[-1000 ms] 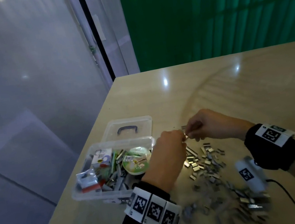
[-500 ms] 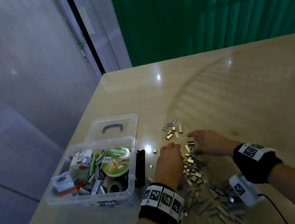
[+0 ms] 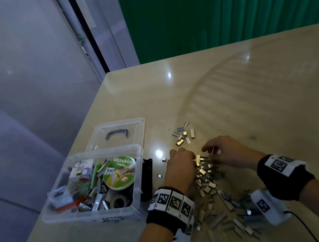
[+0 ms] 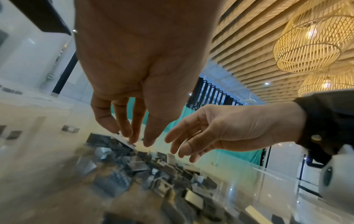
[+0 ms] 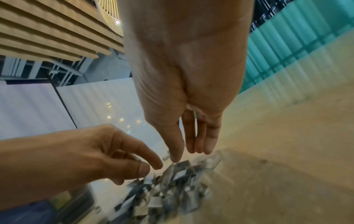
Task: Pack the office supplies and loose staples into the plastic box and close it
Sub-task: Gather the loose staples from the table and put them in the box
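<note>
Fingers [image 4: 132,133] of the left hand [image 3: 180,170] reach down, loosely spread, their tips touching the top of the pile of loose staples [image 3: 208,178]; whether they already pinch a strip the blur does not let me tell. Opposite, the right hand [image 3: 226,155] hovers with its fingers [image 5: 199,141] straight and close together, thumb apart, tips just above the same pile and holding nothing. That pile lies on the tabletop [image 3: 255,94] between and below the two hands, trailing back toward the wrists, with a smaller scatter [image 3: 184,135] a little farther out. These staples look like short stiff metal strips, light and slick, likely to break apart and skate on the glossy surface, so I judge it better to rake them together and scoop a heap between both cupped hands than to pick at single pieces. Left of the hands stands the plastic box [image 3: 138,166], open, already holding a roll of masking tape [image 3: 118,173], a small carton and other supplies; something dark sits between box and hands. Behind it the lid [image 3: 136,124], with a dark handle, lies tipped back. Filling the box seems well advanced, yet most staples remain outside.
</note>
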A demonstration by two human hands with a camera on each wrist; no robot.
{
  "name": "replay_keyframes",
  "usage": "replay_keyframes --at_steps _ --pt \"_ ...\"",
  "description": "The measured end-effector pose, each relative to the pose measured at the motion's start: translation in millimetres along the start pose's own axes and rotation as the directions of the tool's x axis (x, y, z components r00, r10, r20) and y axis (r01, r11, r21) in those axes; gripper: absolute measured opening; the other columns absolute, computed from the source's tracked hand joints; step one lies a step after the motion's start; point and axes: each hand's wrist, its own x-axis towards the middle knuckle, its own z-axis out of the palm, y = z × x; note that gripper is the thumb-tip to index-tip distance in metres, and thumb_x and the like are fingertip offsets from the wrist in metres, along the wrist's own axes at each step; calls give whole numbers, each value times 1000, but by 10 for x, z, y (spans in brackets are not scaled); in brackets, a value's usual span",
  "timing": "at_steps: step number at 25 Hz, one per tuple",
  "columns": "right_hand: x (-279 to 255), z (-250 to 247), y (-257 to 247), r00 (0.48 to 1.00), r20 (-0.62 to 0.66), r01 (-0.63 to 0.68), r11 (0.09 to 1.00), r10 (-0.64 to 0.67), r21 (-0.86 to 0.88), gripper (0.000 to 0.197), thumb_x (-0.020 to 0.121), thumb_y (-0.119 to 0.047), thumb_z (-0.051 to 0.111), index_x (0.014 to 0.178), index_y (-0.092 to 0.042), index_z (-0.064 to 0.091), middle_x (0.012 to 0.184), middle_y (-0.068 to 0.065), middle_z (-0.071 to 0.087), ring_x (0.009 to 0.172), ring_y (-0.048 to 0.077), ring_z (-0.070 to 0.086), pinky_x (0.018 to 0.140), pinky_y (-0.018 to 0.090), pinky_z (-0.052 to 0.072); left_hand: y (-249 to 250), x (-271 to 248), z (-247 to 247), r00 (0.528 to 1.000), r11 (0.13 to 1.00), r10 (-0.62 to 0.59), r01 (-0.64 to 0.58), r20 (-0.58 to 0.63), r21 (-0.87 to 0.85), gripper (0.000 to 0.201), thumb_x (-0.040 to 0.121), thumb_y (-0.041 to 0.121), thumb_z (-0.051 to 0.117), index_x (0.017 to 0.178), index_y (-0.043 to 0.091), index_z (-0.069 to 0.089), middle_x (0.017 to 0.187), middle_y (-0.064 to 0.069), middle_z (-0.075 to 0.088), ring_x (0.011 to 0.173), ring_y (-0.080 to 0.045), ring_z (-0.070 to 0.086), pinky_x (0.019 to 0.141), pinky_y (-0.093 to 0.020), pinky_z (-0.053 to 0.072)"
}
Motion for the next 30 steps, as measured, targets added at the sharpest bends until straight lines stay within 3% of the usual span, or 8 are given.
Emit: replay_keyframes --at_steps 4,7,12,14,18,22,25,30 --pt "-87 -93 60 991 14 -131 982 134 -135 37 94 -29 68 128 -15 65 103 -5 49 92 11 50 78 22 37 50 7 70 998 996 16 -11 60 -87 33 96 38 60 122 19 66 121 -7 56 120 -27 41 98 -44 46" --pt "-154 -29 18 984 96 -127 973 148 -194 48 87 -40 75 128 -18 62 109 -3 42 97 14 45 77 23 35 74 14 129 998 996 18 -14 53 -86 29 95 32 62 120 19 67 122 -7 54 117 -26 46 98 -42 48" --pt "-154 124 -75 991 38 -120 985 125 -127 33 94 -25 67 125 -16 63 122 4 54 96 12 47 72 18 36 111 28 167 999 990 -4 9 37 -143 24 94 21 64 117 16 69 116 -7 59 105 -24 60 94 -36 52" --pt "-143 148 -91 989 13 -148 985 150 -88 29 94 -27 68 120 -14 64 118 4 56 96 13 50 67 15 37 104 21 197 1000 981 -19 22 22 -195 25 93 24 65 116 16 70 114 -7 62 102 -23 62 93 -37 54" --pt "-126 181 -95 975 -27 -220 975 221 38 28 83 -27 80 104 -15 66 109 3 61 93 16 58 75 23 51 56 -4 286 998 947 -53 43 -24 -317 25 89 27 70 112 19 71 111 -5 66 98 -19 64 90 -38 56" --pt "-94 161 -96 963 -18 -266 960 269 90 27 82 -23 82 100 -18 63 105 2 60 88 14 57 61 16 41 -8 -11 273 997 906 -73 58 -20 -419 26 87 22 72 113 18 70 107 -3 70 94 -16 67 89 -36 57" --pt "-58 143 -87 958 45 -286 953 283 97 35 80 -20 83 109 -18 62 106 -2 56 92 13 57 61 14 40 -37 -9 270 995 873 -99 82 -11 -480 26 85 15 74 111 19 69 100 -2 72 89 -13 69 87 -36 59" --pt "-41 138 -51 956 74 -294 942 285 163 17 85 -13 77 95 -17 64 101 4 64 83 11 58 61 17 41 -31 6 271 995 884 -97 89 6 -458 28 88 13 71 116 15 67 106 -6 71 92 -15 67 87 -30 57"
